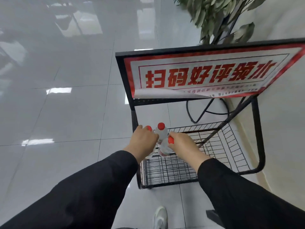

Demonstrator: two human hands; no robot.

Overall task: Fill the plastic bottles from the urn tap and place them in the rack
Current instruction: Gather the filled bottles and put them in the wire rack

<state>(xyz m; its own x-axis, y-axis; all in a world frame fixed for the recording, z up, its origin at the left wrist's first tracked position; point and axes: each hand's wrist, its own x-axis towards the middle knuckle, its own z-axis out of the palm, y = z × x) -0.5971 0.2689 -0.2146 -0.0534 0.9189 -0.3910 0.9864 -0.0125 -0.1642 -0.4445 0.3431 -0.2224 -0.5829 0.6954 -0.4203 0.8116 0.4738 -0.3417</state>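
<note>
Both hands reach down into the black wire rack (231, 146), at its left end. The left hand (142, 140) has its fingers curled over the top of a clear plastic bottle with a red cap (149, 128); most of that bottle is hidden under the hand, and only a pale part of its body shows below the wrist, by the rack's left edge. The right hand (183, 144) grips a second bottle (164, 148) just under its red cap, fingers wrapped round the neck — the bottle leans slightly and its lower end is down among the wires of the basket floor. Between the two hands, a little further from the person, a third bottle (160, 132) stands upright in the rack near the back left corner, untouched by either hand.

Black sleeves cover both forearms. Above the basket the frame carries a tilted sign (209, 75) with large red characters, its lower left edge peeling. A leafy plant (219, 15) stands behind the rack, and a light-coloured shoe (160, 217) shows on the glossy tiled floor (66, 104) below.
</note>
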